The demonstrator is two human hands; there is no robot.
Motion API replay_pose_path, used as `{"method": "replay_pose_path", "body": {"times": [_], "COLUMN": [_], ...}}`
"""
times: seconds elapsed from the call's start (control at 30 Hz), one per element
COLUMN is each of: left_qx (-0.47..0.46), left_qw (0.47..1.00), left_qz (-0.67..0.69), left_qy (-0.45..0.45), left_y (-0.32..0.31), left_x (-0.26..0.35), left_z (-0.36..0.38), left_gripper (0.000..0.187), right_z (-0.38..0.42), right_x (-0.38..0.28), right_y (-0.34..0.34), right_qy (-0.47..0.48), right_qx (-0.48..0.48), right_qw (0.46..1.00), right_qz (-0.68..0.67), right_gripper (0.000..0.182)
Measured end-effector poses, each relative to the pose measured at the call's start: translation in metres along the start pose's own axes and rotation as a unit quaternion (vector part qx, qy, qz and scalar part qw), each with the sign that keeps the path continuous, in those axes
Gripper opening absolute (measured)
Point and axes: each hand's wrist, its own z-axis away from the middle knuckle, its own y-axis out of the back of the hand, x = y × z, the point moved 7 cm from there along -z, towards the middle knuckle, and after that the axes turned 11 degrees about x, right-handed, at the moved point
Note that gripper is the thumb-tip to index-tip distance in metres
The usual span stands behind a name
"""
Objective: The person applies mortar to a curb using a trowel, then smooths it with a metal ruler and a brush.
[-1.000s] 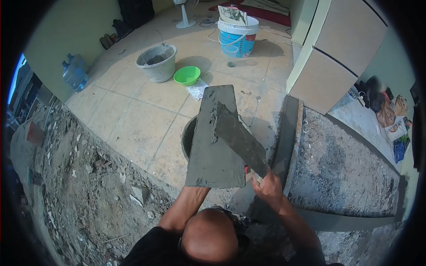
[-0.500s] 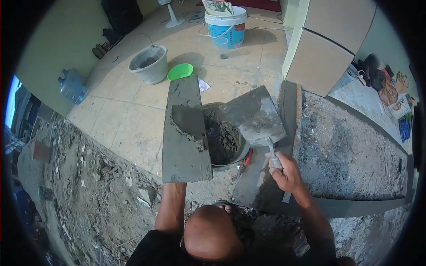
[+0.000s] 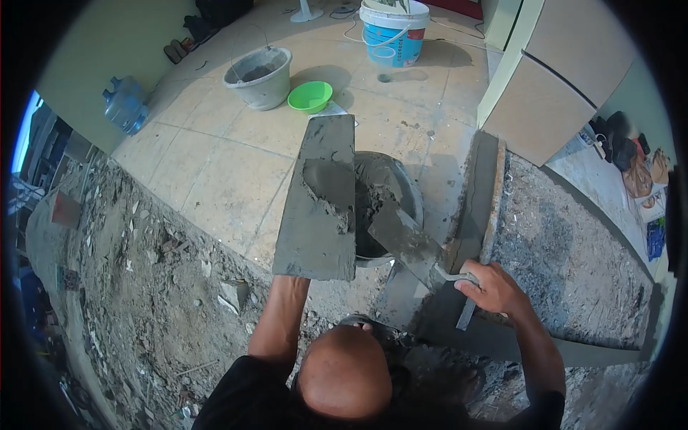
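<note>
My left hand (image 3: pixel 292 283) is under a long grey mortar board (image 3: pixel 319 215) and holds it flat; only the wrist shows below its near edge. A lump of wet mortar (image 3: pixel 326 188) lies on the board's right half. My right hand (image 3: pixel 493 288) grips the handle of a trowel (image 3: pixel 403 238). Its blade slants down to the left into a round pan of mortar (image 3: pixel 393 188) standing just right of the board. The right hand hovers beside a raised ledge with a smooth grey plastered edge (image 3: pixel 479 201).
On the tiled floor beyond stand a grey bucket (image 3: pixel 259 75), a green bowl (image 3: pixel 310 96), a white-and-blue bucket (image 3: pixel 394 32) and a water bottle (image 3: pixel 125 105). Rubble (image 3: pixel 143 287) covers the ground at left. A tiled block (image 3: pixel 559 79) rises at right, with rough concrete (image 3: pixel 566 272) below it.
The trowel left the board, swung up to the right, then came down with its blade in the pan. Mortar now lies on the board, which moved slightly left.
</note>
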Motion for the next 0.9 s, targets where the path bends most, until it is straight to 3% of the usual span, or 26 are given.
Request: {"method": "replay_pose_path", "body": {"times": [0.13,0.2,0.27,0.33,0.37,0.43,0.47,0.53,0.63,0.7,0.73,0.77,0.8,0.83,0.87,0.9], "left_qx": [-0.013,-0.057,-0.101,-0.121,-0.119,-0.095,-0.094,-0.092,-0.065,-0.065,-0.066,-0.066,-0.055,-0.045,-0.080,-0.084], "left_qw": [0.998,0.994,0.990,0.951,0.951,0.984,0.984,0.986,0.981,0.978,0.974,0.974,0.974,0.972,0.961,0.960], "left_qz": [-0.065,-0.095,-0.100,-0.265,-0.264,-0.150,-0.151,-0.030,-0.041,-0.025,-0.007,-0.007,-0.051,-0.094,-0.007,-0.008], "left_qy": [-0.014,0.005,0.025,-0.107,-0.104,0.002,0.002,0.138,0.176,0.197,0.217,0.216,0.213,0.211,0.265,0.267], "left_y": [-0.024,-0.028,-0.033,-0.044,-0.047,-0.047,-0.045,-0.038,-0.022,-0.014,-0.012,-0.007,-0.001,0.003,-0.008,-0.013], "left_x": [0.007,-0.008,-0.019,-0.008,-0.008,-0.017,-0.016,-0.033,-0.043,-0.046,-0.048,-0.049,-0.051,-0.054,-0.060,-0.059], "left_z": [-0.004,-0.023,-0.029,-0.016,-0.013,-0.011,-0.011,-0.007,-0.019,-0.023,-0.025,-0.032,-0.043,-0.050,-0.050,-0.047], "left_gripper": [0.046,0.047,0.048,0.050,0.050,0.049,0.049,0.046,0.045,0.045,0.046,0.046,0.044,0.043,0.039,0.039], "right_z": [-0.009,-0.025,-0.038,-0.046,-0.051,-0.054,-0.055,-0.055,-0.056,-0.049,-0.047,-0.036,-0.023,-0.015,-0.007,0.000], "right_x": [-0.016,-0.042,-0.045,-0.050,-0.052,-0.054,-0.051,-0.049,-0.048,-0.047,-0.041,-0.027,-0.018,-0.014,-0.019,-0.011], "right_y": [0.038,0.063,0.065,0.062,0.060,0.053,0.046,0.035,0.025,0.008,0.002,-0.016,-0.034,-0.050,-0.066,-0.080], "right_qy": [-0.023,0.144,0.148,0.148,0.142,0.137,0.136,0.132,0.136,0.102,0.102,-0.009,-0.119,-0.119,-0.161,-0.180], "right_qx": [-0.044,0.065,0.040,0.011,-0.013,-0.036,-0.052,-0.074,-0.109,-0.219,-0.220,-0.297,-0.362,-0.359,-0.348,-0.334], "right_qw": [0.995,0.987,0.988,0.988,0.987,0.985,0.983,0.982,0.980,0.968,0.968,0.935,0.868,0.869,0.794,0.749], "right_qz": [-0.081,-0.026,0.012,0.048,0.073,0.098,0.109,0.116,0.092,-0.061,-0.062,-0.195,-0.320,-0.319,-0.472,-0.544], "right_gripper": [0.032,0.033,0.034,0.036,0.036,0.037,0.035,0.034,0.035,0.035,0.035,0.029,0.028,0.028,0.027,0.027]}}
